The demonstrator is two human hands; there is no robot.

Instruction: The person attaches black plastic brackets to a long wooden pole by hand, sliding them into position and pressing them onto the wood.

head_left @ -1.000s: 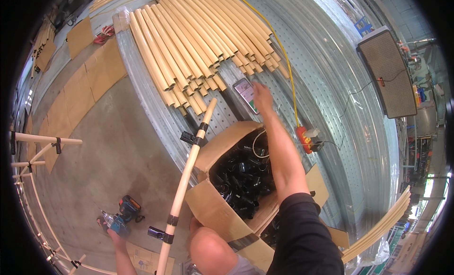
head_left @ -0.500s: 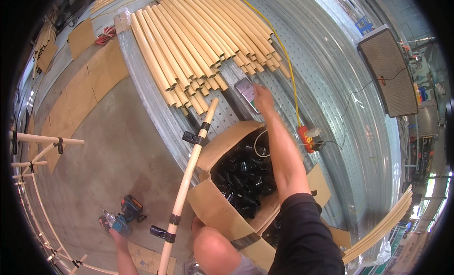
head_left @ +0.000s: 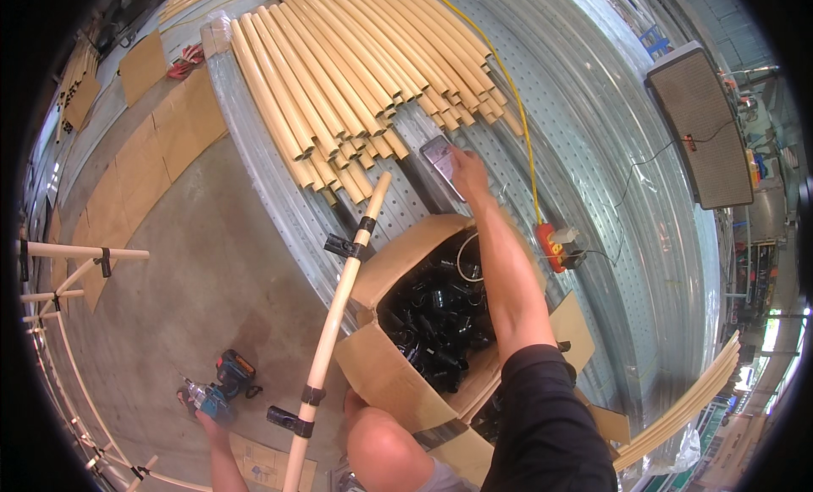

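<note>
My right hand (head_left: 471,176) reaches over the box to a smartphone (head_left: 439,160) with a lit screen, lying on perforated metal channels. Its fingers touch the phone's right side and look partly extended, though the hand's own back hides some. At the lower left my left hand (head_left: 213,417) grips a blue and black cordless drill (head_left: 222,389) above the floor. Between my arms a tan pipe (head_left: 329,327) stands slanted, with black pipe clamps (head_left: 292,419) on it. Below my right forearm an open cardboard box (head_left: 391,375) holds many black plastic fittings (head_left: 436,323).
A stack of tan pipes (head_left: 339,77) lies on the metal channels (head_left: 584,128). A yellow cord (head_left: 527,153) leads to a red power strip (head_left: 551,248). At the left stands a tan pipe frame (head_left: 89,251). Cardboard sheets (head_left: 140,170) cover part of the floor.
The phone's screen picture is different, with its green patch gone. My right hand has shifted slightly at the phone's side. My left hand and the drill are nearly still.
</note>
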